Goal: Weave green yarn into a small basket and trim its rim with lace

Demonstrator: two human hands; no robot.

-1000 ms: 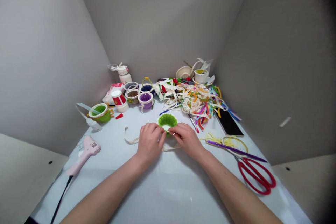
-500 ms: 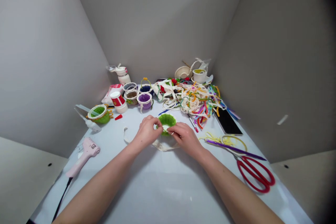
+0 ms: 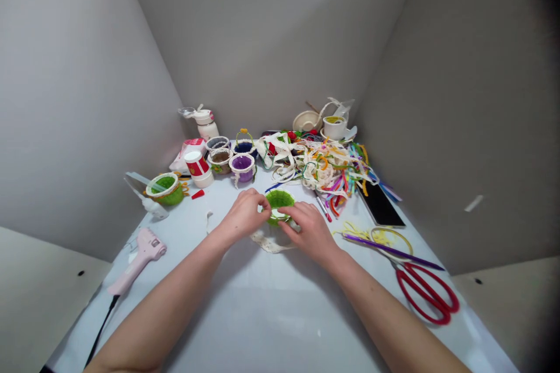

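Note:
A small green fuzzy cup (image 3: 280,199) sits mid-table between both hands. My left hand (image 3: 242,214) is curled against its left side, fingers closed on the rim. My right hand (image 3: 308,228) pinches the cup's near rim together with a strip of cream lace ribbon (image 3: 268,242). The lace trails from under the hands toward me and to the left across the white table (image 3: 271,309).
Red scissors (image 3: 426,291) and a purple stick (image 3: 391,250) lie at right, near a black phone (image 3: 380,205). A pink glue gun (image 3: 137,253) lies at left. Several small decorated cups (image 3: 227,158) and a tangle of coloured ribbons (image 3: 328,169) fill the back. Grey walls enclose the table.
Both hands moved slightly away from me and closed in on the green cup. The lace strip was drawn in, its left loop now shorter.

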